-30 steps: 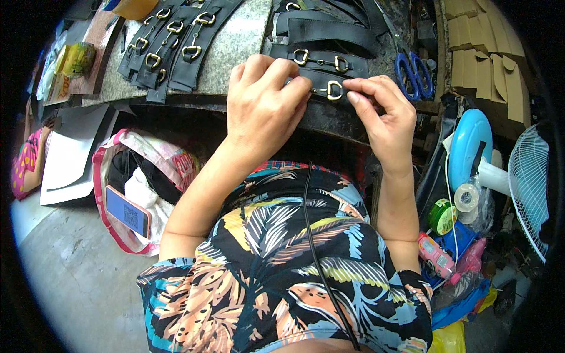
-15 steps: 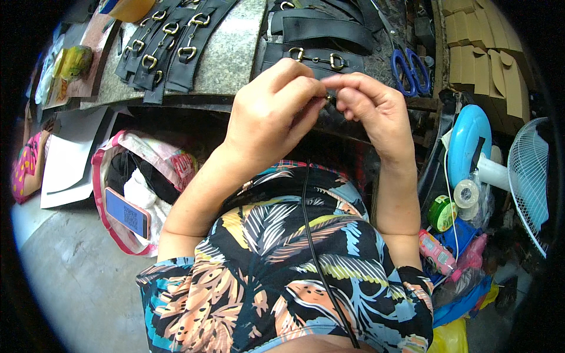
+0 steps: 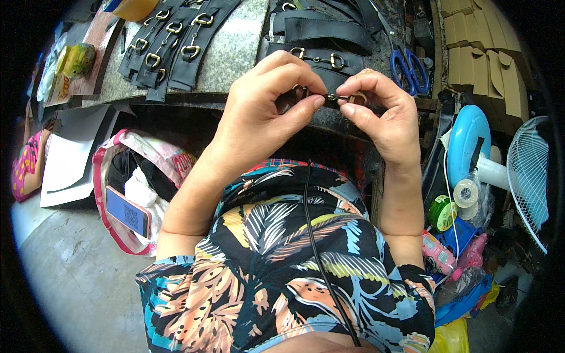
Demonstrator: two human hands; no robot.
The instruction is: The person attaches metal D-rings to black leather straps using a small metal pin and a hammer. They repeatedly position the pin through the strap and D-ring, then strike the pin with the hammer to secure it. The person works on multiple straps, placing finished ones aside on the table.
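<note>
Between my two hands, at the bench's near edge, I hold a small metal horsebit buckle (image 3: 331, 97) level. My left hand (image 3: 262, 103) pinches one end with thumb and forefinger. The thumb and fingers of my right hand (image 3: 389, 117) close on the other end, whose ring partly shows inside the grip. The bar's joint shows between my fingertips. Just beyond, a black strap (image 3: 319, 54) bears a similar gold-toned horsebit. More black straps (image 3: 197, 63) with such fittings lie side by side at the far left, and a plain black strap (image 3: 326, 32) lies farther back.
Blue-handled scissors (image 3: 403, 73) lie right of my right hand. Brown cardboard boxes (image 3: 482, 73) are stacked at the far right, above a fan (image 3: 525, 176). A bag (image 3: 98, 200) with a phone (image 3: 126, 212) on it sits at the left below the bench (image 3: 235, 47).
My hands have turned and spread slightly, so the horsebit now shows stretched between them. My right forefinger, extended before, has curled in to grip its end.
</note>
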